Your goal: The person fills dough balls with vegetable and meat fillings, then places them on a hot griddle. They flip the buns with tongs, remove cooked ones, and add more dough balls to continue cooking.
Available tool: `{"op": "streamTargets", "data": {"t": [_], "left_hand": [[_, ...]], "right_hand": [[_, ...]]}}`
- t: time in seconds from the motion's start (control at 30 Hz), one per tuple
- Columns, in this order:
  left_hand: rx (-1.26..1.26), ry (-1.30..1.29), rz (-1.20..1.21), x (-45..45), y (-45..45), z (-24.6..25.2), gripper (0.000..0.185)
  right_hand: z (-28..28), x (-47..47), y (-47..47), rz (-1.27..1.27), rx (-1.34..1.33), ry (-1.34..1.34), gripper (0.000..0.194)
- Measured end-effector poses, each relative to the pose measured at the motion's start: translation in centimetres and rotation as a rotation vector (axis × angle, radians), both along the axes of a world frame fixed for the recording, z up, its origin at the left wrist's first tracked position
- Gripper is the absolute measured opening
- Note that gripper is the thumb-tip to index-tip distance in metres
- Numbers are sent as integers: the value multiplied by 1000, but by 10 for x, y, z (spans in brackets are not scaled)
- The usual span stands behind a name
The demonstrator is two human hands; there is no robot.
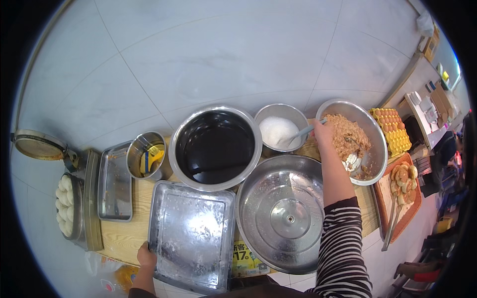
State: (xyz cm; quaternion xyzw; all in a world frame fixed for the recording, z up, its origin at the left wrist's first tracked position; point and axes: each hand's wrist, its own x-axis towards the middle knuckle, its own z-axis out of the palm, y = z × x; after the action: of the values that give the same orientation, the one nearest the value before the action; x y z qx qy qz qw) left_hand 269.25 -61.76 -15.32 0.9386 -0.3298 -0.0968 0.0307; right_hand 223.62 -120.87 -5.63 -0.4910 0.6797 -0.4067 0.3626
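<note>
My right hand [323, 131] is closed on the handle of a grey spatula [302, 131], whose blade dips into white granules [275, 128] in a metal bowl [286, 107]. My forearm passes over part of a large round metal lid [261, 208] and beside a steel basin [379, 156] of minced filling [341, 132] with a utensil in it. My left hand [146, 255] grips the left edge of a rectangular metal tray [190, 238]. Behind that tray stands a wide steel basin [257, 156] of dark liquid [216, 145].
Left are a steel pot [131, 164] with a yellow-handled tool, a shallow tray [113, 197] and a round pan of white dough balls [65, 205]. Right are an egg carton [397, 139] and an orange tray [410, 216] with browned buns and metal tongs [391, 223]. A tiled wall rises behind.
</note>
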Motion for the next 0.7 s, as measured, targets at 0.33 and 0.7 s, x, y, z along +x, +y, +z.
{"op": "streamTargets", "data": {"t": [0.33, 0.7], "left_hand": [[6, -21, 16, -6, -3, 4, 24], [-4, -25, -8, -4, -2, 3, 19]], "right_hand": [[-17, 18, 6, 183, -209, -79, 27], [-15, 4, 7, 58, -143, -2, 28]]}}
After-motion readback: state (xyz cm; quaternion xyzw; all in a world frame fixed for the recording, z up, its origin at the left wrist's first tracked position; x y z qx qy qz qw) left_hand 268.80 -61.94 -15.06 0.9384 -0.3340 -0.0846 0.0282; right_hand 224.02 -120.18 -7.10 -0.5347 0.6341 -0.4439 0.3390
